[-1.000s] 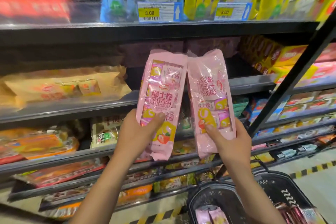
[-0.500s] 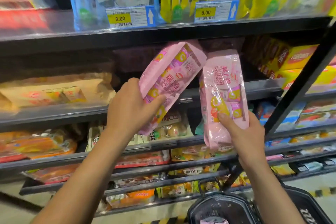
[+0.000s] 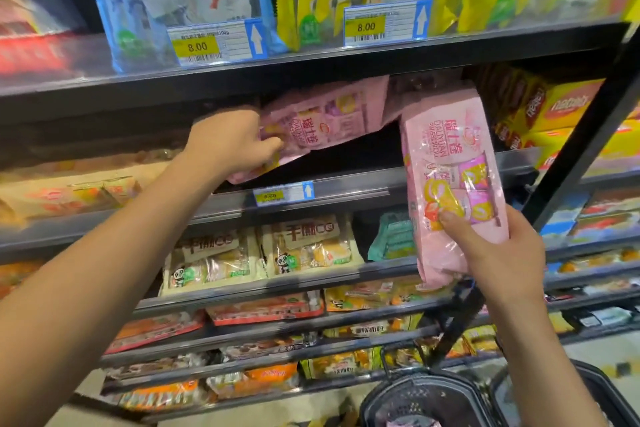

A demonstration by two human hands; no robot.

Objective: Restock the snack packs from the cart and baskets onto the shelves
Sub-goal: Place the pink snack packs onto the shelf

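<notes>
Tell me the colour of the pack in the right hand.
Pink pack, seen in the head view.

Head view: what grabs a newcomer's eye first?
The two pink snack packs: the left hand pushes one pink pack flat into the dark second shelf, while the right hand holds the other pink pack upright just in front of it. Next, the yellow 8.00 price tags on the top shelf edge above.

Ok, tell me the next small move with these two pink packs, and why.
Probably push the left pink pack deeper onto the shelf and let go. The left hand grips its near end, which hangs tilted over the shelf's front lip, so it isn't resting flat yet. The right hand holds the second pink pack upright in front, waiting its turn.
</notes>
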